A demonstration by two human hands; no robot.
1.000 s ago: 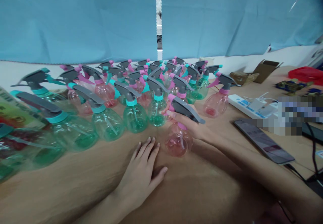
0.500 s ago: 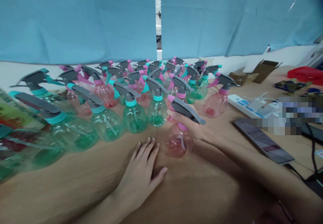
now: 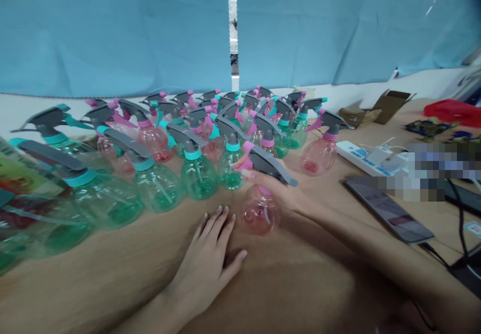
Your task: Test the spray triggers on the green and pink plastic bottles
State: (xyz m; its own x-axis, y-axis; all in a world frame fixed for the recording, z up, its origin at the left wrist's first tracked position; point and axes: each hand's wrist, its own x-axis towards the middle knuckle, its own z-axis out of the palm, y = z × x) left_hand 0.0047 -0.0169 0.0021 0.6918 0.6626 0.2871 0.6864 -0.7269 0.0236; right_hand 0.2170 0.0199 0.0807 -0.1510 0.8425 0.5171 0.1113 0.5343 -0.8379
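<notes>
One left hand (image 3: 206, 251): spread flat toward near edge of worktop (image 3: 285, 281).
Right hand (image 3: 282, 189): gripping pink sprayer (image 3: 260, 216).
Trigger (image 3: 246, 163): seemingly just eased out, squeeze over.

The right hand (image 3: 283, 186) covers most of the neck of the pink spray bottle (image 3: 259, 216), and how far its fingers wrap the far side cannot be told. The palm of the left hand (image 3: 208, 254) faces down, out of sight; the left forearm (image 3: 161, 306) runs off the bottom edge. Front bottles block the bodies of the rear bottles (image 3: 180, 98), so their number stays unclear. The left edge crops a green bottle (image 3: 67, 231) and a printed package (image 3: 28, 168). At right, a pixelated patch (image 3: 428, 166) masks whatever lies beneath, the red item (image 3: 451, 112) is cropped, and the small brass-and-blue pieces (image 3: 428, 127) are too blurred to identify.
</notes>
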